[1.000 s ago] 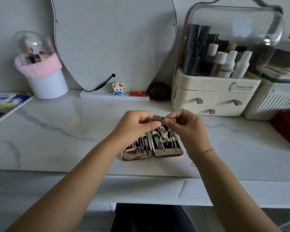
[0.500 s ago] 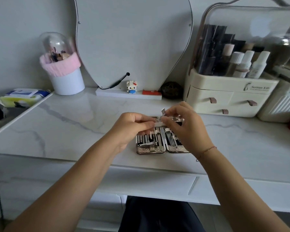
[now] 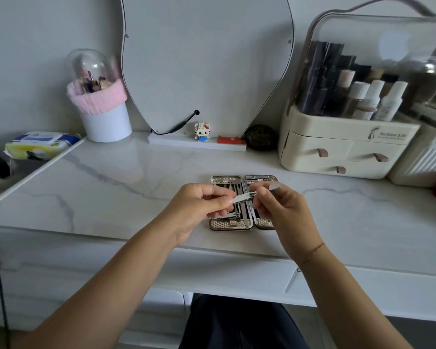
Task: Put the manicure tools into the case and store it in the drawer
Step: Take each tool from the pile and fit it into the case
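Observation:
A metallic manicure case (image 3: 223, 224) lies open flat on the white marble vanity top (image 3: 126, 187), with several steel tools strapped inside both halves. Just above it I hold a silver nail clipper (image 3: 243, 197). My left hand (image 3: 202, 207) pinches the clipper's body from the left. My right hand (image 3: 278, 206) grips its lever, which sticks up to the right. My hands hide the middle of the case.
A cream cosmetics organizer (image 3: 342, 152) with small drawers stands at the back right. A mirror (image 3: 207, 64) leans on the wall, with a small figurine (image 3: 202, 131) on its base. A pink-rimmed brush holder (image 3: 103, 107) stands back left. The vanity's drawer front (image 3: 237, 270) runs below the top.
The camera view has shifted, so the case sits more to the right. My right hand has swung the clipper's lever from upright over to the right, while my left hand keeps hold of the body.

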`<action>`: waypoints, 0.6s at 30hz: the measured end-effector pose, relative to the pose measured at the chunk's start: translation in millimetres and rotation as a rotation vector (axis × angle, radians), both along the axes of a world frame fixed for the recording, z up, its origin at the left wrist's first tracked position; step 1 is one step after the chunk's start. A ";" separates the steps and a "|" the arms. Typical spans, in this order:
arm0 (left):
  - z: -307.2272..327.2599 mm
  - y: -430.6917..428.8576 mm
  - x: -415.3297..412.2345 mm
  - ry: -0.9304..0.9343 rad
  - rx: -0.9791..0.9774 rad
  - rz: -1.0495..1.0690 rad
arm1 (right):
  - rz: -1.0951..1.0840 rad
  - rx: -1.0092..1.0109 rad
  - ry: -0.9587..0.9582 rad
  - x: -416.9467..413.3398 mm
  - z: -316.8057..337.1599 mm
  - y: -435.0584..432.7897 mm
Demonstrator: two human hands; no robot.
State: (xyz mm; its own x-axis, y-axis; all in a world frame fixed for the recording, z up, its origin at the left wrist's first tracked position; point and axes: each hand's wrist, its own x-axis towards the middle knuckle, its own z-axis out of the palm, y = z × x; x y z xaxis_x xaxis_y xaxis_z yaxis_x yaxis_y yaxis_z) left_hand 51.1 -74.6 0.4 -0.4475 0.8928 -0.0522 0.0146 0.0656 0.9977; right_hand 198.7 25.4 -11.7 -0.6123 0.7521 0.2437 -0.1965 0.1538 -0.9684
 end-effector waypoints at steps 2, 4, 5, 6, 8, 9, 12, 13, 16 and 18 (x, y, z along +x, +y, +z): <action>-0.1 -1.8 -0.1 0.040 -0.014 -0.033 | -0.029 0.094 -0.069 -1.5 -0.1 0.9; 0.3 -3.4 -0.9 0.054 -0.028 -0.060 | -0.062 0.196 -0.170 -5.0 3.6 1.9; 0.7 -3.8 -1.6 0.054 -0.033 -0.071 | -0.074 0.234 -0.218 -7.2 6.6 3.4; 1.5 -3.8 -1.7 0.052 -0.037 -0.080 | -0.084 0.266 -0.260 -9.8 9.8 5.5; 3.1 -3.0 -0.3 0.042 -0.025 -0.085 | -0.075 0.292 -0.300 -15.4 16.2 9.2; 3.8 -1.7 1.0 0.027 -0.005 -0.073 | -0.053 0.283 -0.304 -18.7 18.3 9.8; 4.7 4.7 5.4 -0.023 0.056 0.017 | 0.012 0.212 -0.311 -27.6 15.4 6.1; 4.7 6.8 7.4 -0.011 0.064 0.038 | 0.006 0.158 -0.292 -29.5 12.5 3.6; 2.1 10.5 13.8 0.058 0.054 0.055 | -0.016 -0.071 -0.162 -31.0 10.0 -0.2; 1.3 10.2 15.6 0.140 0.026 0.088 | 0.027 -0.145 -0.083 -30.7 14.8 0.8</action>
